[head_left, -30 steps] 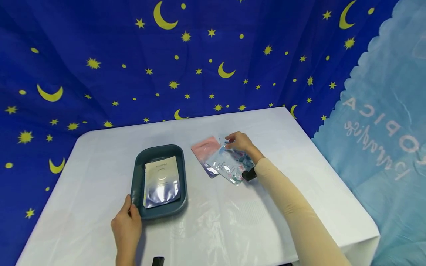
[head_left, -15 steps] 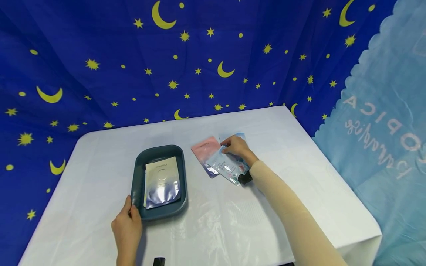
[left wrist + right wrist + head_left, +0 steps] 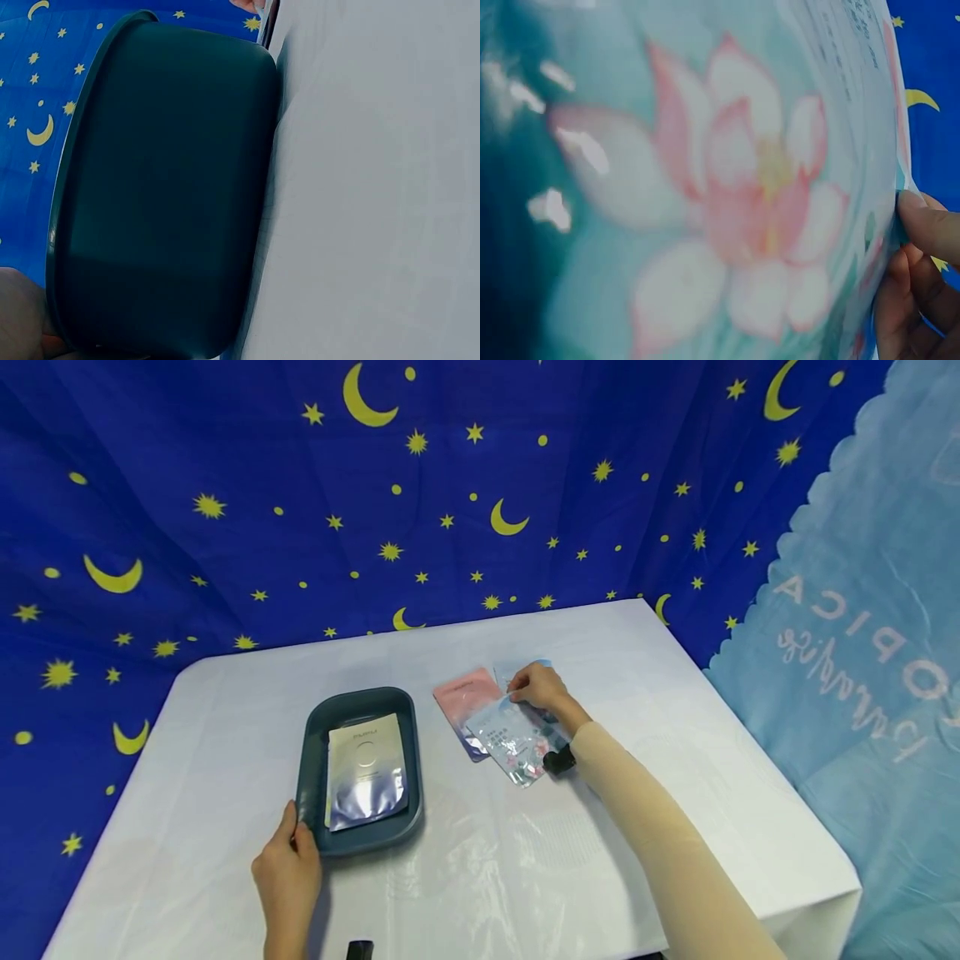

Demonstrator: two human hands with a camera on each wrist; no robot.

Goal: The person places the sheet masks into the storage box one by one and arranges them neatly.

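Note:
In the head view my left hand [image 3: 288, 868] holds the near left corner of a dark teal plastic tray [image 3: 375, 842], thumb at the rim. A cream-to-purple face mask sachet [image 3: 367, 768] lies inside, with a yellowish edge showing beneath it. To the right, my right hand [image 3: 542, 687] pinches the upper edge of a pale blue face mask sachet [image 3: 501, 731]. The right wrist view shows a pink lotus [image 3: 750, 202] printed on it, with thumb and fingers [image 3: 930, 232] at its edge. Below its left side lies a pink sachet [image 3: 465, 693]; another light blue sachet [image 3: 507, 668] is partly hidden behind the hand.
A white cloth [image 3: 480, 893] covers the table. Its far edge meets a dark blue curtain [image 3: 450, 485] with moons and stars; a light blue curtain [image 3: 885, 735] hangs at the right. A small black object [image 3: 360, 950] shows at the bottom edge.
My right hand shifted a little left, then back right, now pinching the lotus sachet's top edge. That sachet has turned slightly, its lower corner nearer me. The left hand and tray stay put.

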